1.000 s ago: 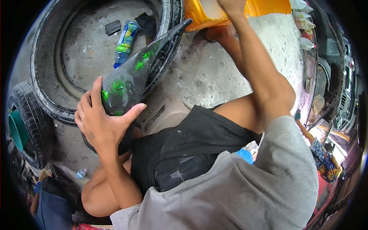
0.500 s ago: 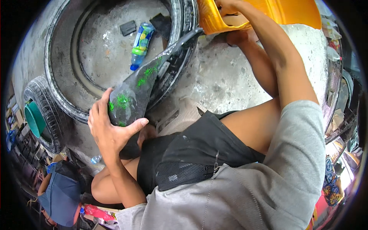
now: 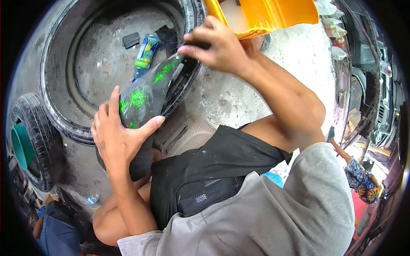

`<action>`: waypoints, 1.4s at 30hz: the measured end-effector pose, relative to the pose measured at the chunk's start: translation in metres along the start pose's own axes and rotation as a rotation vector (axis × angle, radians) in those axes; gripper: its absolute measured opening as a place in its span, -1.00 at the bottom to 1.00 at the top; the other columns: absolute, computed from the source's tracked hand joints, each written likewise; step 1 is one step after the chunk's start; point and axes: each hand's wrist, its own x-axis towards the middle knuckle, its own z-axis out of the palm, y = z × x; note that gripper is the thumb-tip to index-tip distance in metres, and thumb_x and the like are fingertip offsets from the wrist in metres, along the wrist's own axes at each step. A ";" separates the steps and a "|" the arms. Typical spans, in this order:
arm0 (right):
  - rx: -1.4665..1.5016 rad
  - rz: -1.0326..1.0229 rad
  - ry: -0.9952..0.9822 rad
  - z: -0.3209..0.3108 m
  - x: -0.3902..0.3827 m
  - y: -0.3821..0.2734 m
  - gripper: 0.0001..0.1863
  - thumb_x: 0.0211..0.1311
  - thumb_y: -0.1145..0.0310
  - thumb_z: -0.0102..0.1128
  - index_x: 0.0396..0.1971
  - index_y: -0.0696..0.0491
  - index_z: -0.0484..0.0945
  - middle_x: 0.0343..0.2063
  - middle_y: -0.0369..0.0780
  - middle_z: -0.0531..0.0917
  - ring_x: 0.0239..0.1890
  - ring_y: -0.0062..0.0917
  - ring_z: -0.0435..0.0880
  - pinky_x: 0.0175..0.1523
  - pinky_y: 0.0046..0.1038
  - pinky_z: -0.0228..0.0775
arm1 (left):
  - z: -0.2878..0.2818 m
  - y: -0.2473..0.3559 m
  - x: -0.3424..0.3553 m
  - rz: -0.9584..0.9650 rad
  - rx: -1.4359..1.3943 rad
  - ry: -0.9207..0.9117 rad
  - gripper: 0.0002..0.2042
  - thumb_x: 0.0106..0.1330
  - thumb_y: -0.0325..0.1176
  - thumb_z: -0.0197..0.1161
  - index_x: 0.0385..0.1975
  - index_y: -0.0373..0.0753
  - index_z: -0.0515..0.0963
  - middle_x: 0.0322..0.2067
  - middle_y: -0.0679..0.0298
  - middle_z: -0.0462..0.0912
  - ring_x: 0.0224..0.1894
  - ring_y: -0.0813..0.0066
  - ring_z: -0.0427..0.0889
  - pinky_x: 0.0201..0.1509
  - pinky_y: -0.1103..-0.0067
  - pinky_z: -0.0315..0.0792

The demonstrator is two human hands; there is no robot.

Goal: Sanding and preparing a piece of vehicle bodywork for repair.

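Observation:
A flattened black rubber inner tube [image 3: 147, 100] with bright green marks lies slanting across the near right side of a large tyre [image 3: 48, 85]. My left hand [image 3: 117, 136] grips its broad near end, thumb on one edge and fingers along the other. At the narrow far end is my right hand [image 3: 220, 49], its fingers curled and its thumb pressed against the rubber. That hand covers the tip of the tube. Behind it stands a cut yellow plastic container [image 3: 277, 15] with pale liquid inside.
Within the large tyre's ring lie a drink bottle [image 3: 145, 53] and dark rubber pieces [image 3: 131, 40]. A smaller tyre [image 3: 45, 141] stands at the left with a teal basin [image 3: 22, 147] against it. Another person [image 3: 363, 177] is at the far right.
My right hand has come out of the yellow container and moved left onto the far end of the inner tube. My left hand keeps its hold. The view has shifted rightward.

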 end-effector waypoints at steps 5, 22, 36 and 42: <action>-0.131 0.163 0.252 0.001 -0.009 0.023 -0.75 0.20 0.21 0.60 -0.28 0.09 0.85 -0.55 -0.21 0.62 -0.41 -0.45 0.58 -0.26 -0.41 0.46 | 0.005 0.004 -0.011 0.046 0.081 0.136 0.11 -0.20 0.48 0.55 0.37 -0.12 0.49 0.07 0.04 0.62 0.20 -0.02 0.56 0.36 0.07 0.32; -0.233 0.132 0.423 0.035 -0.025 -0.029 -0.76 0.17 0.22 0.61 -0.38 0.07 0.79 -0.56 -0.16 0.62 -0.44 -0.31 0.54 -0.24 -0.31 0.43 | 0.015 0.006 -0.022 0.040 0.119 0.208 0.08 -0.20 0.47 0.54 0.37 -0.02 0.49 0.04 0.09 0.63 0.18 0.00 0.57 0.36 0.07 0.32; -0.336 0.472 0.519 0.028 -0.024 0.005 -0.71 0.26 0.16 0.54 -0.50 0.06 0.72 -0.60 -0.11 0.55 -0.46 -0.24 0.51 -0.31 -0.20 0.35 | 0.013 0.008 -0.023 0.009 0.109 0.183 0.07 -0.22 0.42 0.59 0.37 0.00 0.49 0.09 0.09 0.61 0.20 0.00 0.56 0.38 0.04 0.30; -0.199 0.237 0.533 0.037 -0.033 -0.010 -0.82 0.22 0.23 0.57 -0.37 0.01 0.80 -0.56 -0.18 0.53 -0.39 -0.34 0.49 -0.25 -0.29 0.41 | 0.018 0.009 -0.024 0.018 0.166 0.214 0.06 -0.22 0.42 0.59 0.36 -0.02 0.49 0.09 0.09 0.62 0.19 0.01 0.57 0.38 0.05 0.29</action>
